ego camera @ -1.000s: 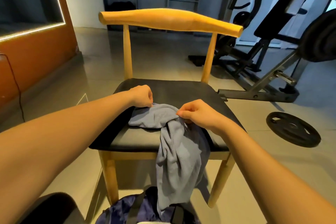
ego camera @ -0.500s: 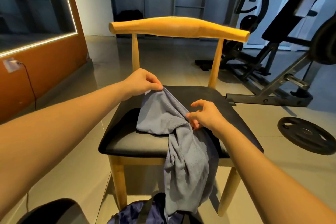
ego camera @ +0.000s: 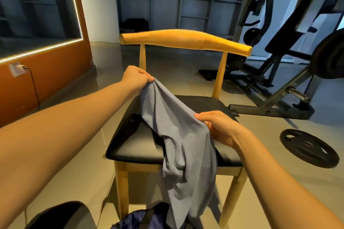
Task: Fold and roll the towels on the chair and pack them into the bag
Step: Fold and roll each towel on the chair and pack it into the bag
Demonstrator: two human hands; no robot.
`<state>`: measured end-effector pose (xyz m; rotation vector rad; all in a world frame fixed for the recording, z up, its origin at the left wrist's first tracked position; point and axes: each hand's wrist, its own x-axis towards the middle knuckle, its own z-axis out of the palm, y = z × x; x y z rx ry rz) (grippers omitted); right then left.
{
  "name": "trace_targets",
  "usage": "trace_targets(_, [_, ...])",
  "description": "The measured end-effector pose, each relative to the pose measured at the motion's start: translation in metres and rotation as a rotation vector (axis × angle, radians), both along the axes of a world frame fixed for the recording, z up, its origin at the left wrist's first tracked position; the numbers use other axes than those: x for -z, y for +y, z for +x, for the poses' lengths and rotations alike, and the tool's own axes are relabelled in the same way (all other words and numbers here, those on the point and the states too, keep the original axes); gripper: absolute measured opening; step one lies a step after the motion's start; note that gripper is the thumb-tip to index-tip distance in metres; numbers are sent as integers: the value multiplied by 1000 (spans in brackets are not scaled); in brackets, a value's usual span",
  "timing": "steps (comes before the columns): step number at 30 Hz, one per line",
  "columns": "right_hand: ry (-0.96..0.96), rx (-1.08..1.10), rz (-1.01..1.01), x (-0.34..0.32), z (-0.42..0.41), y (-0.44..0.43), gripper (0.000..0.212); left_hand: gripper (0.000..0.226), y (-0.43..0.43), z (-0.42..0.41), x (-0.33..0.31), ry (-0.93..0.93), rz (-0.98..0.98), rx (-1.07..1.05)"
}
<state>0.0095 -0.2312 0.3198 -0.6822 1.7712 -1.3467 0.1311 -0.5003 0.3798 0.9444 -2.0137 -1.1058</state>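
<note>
A grey towel (ego camera: 178, 135) hangs bunched above a wooden chair (ego camera: 186, 40) with a black seat (ego camera: 134, 141). My left hand (ego camera: 135, 78) pinches one towel corner, raised over the seat's back left. My right hand (ego camera: 217, 126) grips the towel's edge lower down, over the seat's right side. The rest of the towel drapes past the seat's front edge toward a dark blue bag (ego camera: 137, 219) on the floor below. Only the bag's top shows at the frame's bottom edge.
A weight bench frame (ego camera: 275, 95) and a black weight plate (ego camera: 309, 148) stand on the tiled floor to the right. An orange wall with a socket and cable (ego camera: 17, 69) runs along the left. A dark rounded object (ego camera: 59, 215) sits bottom left.
My left hand has lifted the towel corner up off the seat toward the chair back. My right hand has shifted its hold along the towel's edge. The towel now hangs stretched between both hands.
</note>
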Motion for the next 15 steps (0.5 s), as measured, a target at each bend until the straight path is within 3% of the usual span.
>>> trace_targets(4, [-27,-7,32,-10,-12,29,14,25,-23,12,-17,1,39,-237])
trace_targets(7, [41,134,8,-41,-23,31,11,25,-31,23,-29,-29,-31,-287])
trace_targets(11, [363,199,-93,-119,-20,1,24,4,-7,33,-54,13,-193,19])
trace_targets(15, [629,-12,-99,-179,1,-35,23,26,39,42,-94,57,-350,447])
